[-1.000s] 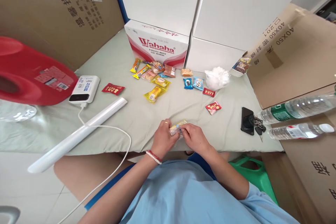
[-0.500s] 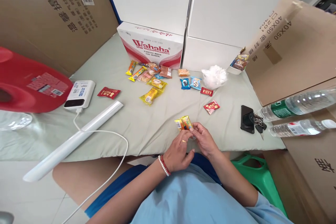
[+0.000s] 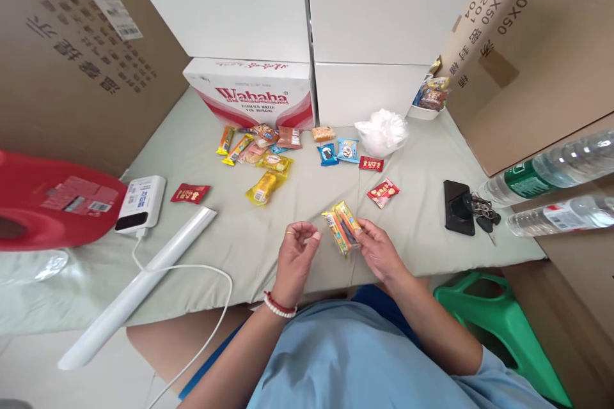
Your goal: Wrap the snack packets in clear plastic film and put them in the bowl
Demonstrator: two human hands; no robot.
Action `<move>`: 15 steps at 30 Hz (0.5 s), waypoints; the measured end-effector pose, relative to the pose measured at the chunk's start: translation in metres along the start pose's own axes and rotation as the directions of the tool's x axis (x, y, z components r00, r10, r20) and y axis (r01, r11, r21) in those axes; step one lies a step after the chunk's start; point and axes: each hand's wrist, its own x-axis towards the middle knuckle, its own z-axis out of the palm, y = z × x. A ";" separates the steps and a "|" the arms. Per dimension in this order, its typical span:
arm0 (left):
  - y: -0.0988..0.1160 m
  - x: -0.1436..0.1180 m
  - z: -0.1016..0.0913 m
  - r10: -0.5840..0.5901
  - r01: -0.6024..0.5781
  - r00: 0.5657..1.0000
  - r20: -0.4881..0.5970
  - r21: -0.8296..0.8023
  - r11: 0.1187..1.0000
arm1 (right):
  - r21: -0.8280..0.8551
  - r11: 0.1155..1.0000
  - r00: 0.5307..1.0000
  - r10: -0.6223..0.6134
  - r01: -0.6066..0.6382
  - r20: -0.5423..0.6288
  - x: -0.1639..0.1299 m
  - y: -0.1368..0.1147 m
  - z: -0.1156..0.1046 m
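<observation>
My right hand pinches the right edge of a yellow and orange snack packet with a barcode and a dark middle strip, holding it above the near part of the table. Just left of the packet, apart from it, is my left hand, half curled with a small gap between thumb and fingers. Nothing shows in it. Beyond the hands lie a pink-red packet, a red packet, two blue packets, an orange-brown snack and yellow snack packets beside a mixed pile.
Behind the snacks stand a Wahaba-like printed carton and white boxes. A white plastic bag sits before them. Leftward are a white tube, a cable, a power bank and a red jug. Bottles and a phone lie right.
My left hand has come off the yellow snack packet and moved left. The packet stays in my right hand, now more fully in sight. The view has shifted.
</observation>
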 end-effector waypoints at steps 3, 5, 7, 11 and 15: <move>-0.001 0.006 0.009 -0.114 0.114 0.993 0.033 0.014 0.993 | -0.012 0.999 0.993 0.032 -0.030 0.118 -0.001 0.001 0.005; -0.002 0.009 0.017 -0.161 0.164 0.985 0.064 -0.039 0.986 | -0.115 0.993 0.978 0.024 0.000 0.205 -0.002 -0.001 0.005; -0.003 0.011 0.022 -0.185 0.191 0.978 0.091 -0.062 0.980 | -0.209 0.977 0.973 0.008 0.042 0.231 -0.004 -0.006 0.001; -0.012 0.015 0.013 -0.110 0.094 0.984 0.138 0.113 0.989 | -0.298 0.949 0.986 -0.064 0.107 0.151 -0.001 -0.031 -0.029; -0.034 0.015 -0.033 0.145 -0.108 0.989 -0.007 0.633 0.766 | -0.414 0.872 0.872 -0.396 0.260 -0.288 0.032 -0.093 -0.099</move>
